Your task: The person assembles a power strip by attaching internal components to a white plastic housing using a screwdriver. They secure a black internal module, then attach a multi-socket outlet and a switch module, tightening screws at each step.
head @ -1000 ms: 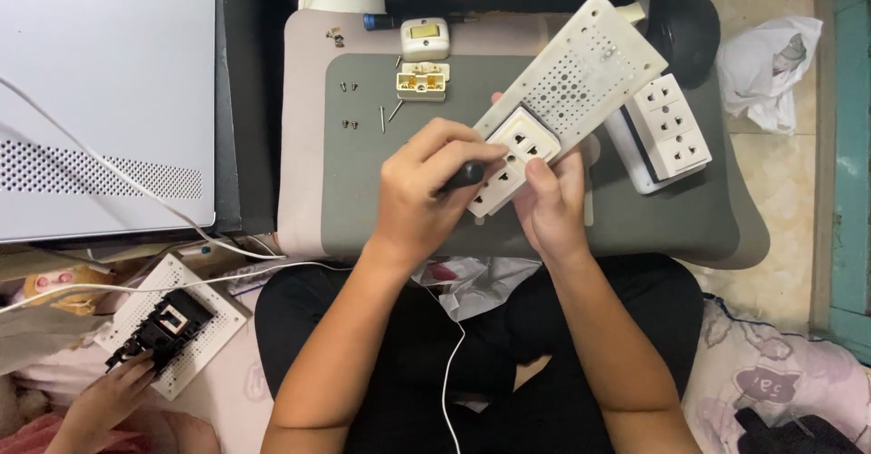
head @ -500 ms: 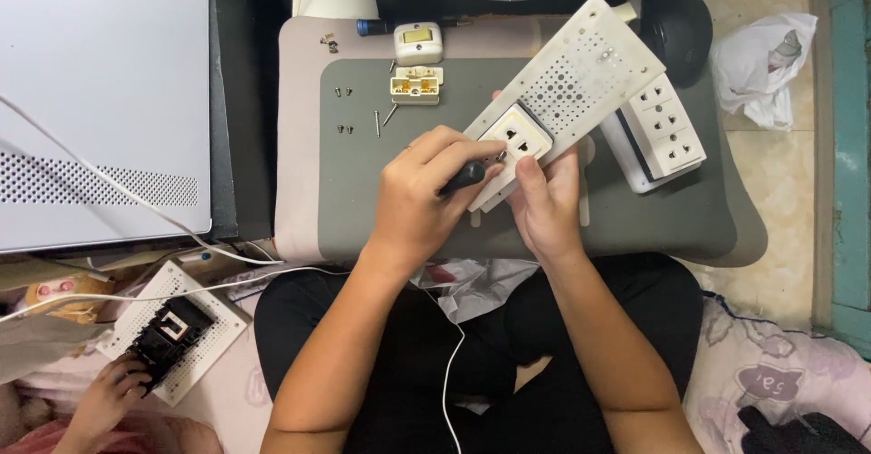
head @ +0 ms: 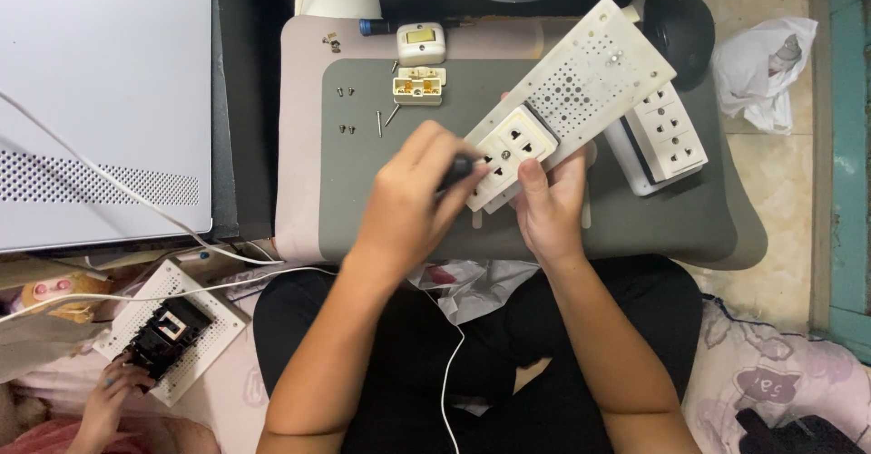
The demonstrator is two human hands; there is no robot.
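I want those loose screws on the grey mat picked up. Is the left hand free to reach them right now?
Probably not: the left hand is gripping a dark-handled screwdriver against the socket panel. The path to the screws looks unobstructed.

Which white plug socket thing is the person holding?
The socket block mounted on the perforated white board, gripped by the right hand. The other socket strip lies untouched on the grey mat, further right.

Bare forearms, no sleeves, watch or rings; black trousers (head: 508, 354) cover the crossed legs.
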